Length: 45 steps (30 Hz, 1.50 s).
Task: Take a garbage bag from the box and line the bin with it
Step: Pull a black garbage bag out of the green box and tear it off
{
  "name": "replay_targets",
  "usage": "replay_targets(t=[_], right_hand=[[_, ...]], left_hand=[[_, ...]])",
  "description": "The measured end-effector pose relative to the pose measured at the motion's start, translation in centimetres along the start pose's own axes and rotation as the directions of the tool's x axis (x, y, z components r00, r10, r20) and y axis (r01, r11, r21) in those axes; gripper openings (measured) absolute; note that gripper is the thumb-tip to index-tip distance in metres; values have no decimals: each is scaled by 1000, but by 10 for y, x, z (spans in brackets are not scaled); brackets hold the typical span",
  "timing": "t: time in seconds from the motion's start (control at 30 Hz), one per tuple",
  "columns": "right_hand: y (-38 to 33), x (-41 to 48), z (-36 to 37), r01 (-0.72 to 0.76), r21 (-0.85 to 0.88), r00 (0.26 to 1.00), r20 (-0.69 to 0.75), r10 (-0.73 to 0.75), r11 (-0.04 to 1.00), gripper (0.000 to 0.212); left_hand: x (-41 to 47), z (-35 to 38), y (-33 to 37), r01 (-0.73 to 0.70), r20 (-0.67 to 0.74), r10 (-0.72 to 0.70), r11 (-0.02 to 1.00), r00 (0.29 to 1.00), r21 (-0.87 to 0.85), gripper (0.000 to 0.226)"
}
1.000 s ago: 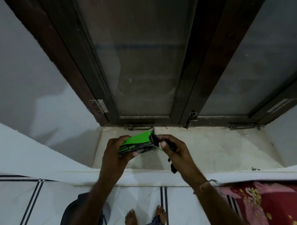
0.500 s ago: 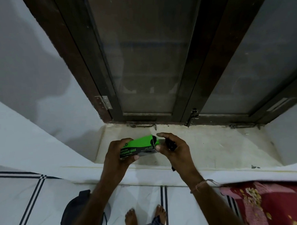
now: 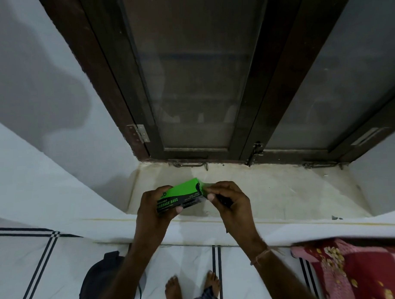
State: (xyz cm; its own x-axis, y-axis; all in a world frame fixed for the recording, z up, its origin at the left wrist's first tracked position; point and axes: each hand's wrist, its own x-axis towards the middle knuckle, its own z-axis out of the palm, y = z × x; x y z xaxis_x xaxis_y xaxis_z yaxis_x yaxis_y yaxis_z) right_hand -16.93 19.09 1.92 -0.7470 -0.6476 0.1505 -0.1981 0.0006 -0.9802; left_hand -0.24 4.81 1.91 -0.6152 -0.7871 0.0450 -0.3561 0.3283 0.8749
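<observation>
Left hand point(image 3: 154, 210) holding green box point(image 3: 182, 193), right hand point(image 3: 227, 198) at flap

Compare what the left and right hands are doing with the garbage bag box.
The left hand wraps the garbage bag box around its body; the right hand only pinches at its open end. The left holds nothing else; the right also holds something black. Both touch the box above the sill.
</observation>
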Motion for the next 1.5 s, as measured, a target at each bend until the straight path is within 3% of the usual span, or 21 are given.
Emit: replay_targets(t=[0.1, 0.17, 0.23, 0.27, 0.37, 0.53, 0.8, 1.1, 1.3, 1.5], right_hand=[[-5, -4, -1, -55, 43, 993, -98, 59, 998, 28], [-10, -5, -2, -227, 150, 955, -160, 250, 962, 37], [-13, -3, -5, -429, 285, 866, -141, 480, 857, 40], [-13, -2, -7, -468, 329, 843, -111, 526, 820, 37], [-16, -1, -14, -436, 327, 877, -53, 477, 838, 26], [-30, 6, -21, -328, 158, 945, 63, 322, 931, 28], [-36, 12, -21, -224, 55, 959, 191, 210, 973, 23], [-22, 16, -14, -274, 37, 936, 240, 257, 961, 8], [-6, 13, -4, -334, 98, 936, 156, 316, 938, 3], [16, 10, 19, -399, 79, 917, 42, 397, 914, 20]], left_hand=[[2, 0, 1, -5, 8, 5, 1000, 1000, -9, 55], [2, 0, 1, -9, 12, 9, 1000, 1000, 3, 55], [3, 0, 0, -14, 12, 14, 1000, 1000, 7, 56], [4, 0, 0, -16, 10, 16, 1000, 1000, 8, 57], [5, -3, 1, -40, 11, 40, 999, 999, 22, 58], [7, -7, -1, -86, 44, 84, 995, 996, 49, 58], [7, -8, 4, -101, 85, 99, 995, 991, 21, 58], [7, -9, 0, -107, 115, 102, 994, 988, 31, 58], [11, -4, -7, -64, 93, 59, 996, 994, 58, 59], [15, 6, -18, -26, 20, 22, 983, 1000, 182, 60]])
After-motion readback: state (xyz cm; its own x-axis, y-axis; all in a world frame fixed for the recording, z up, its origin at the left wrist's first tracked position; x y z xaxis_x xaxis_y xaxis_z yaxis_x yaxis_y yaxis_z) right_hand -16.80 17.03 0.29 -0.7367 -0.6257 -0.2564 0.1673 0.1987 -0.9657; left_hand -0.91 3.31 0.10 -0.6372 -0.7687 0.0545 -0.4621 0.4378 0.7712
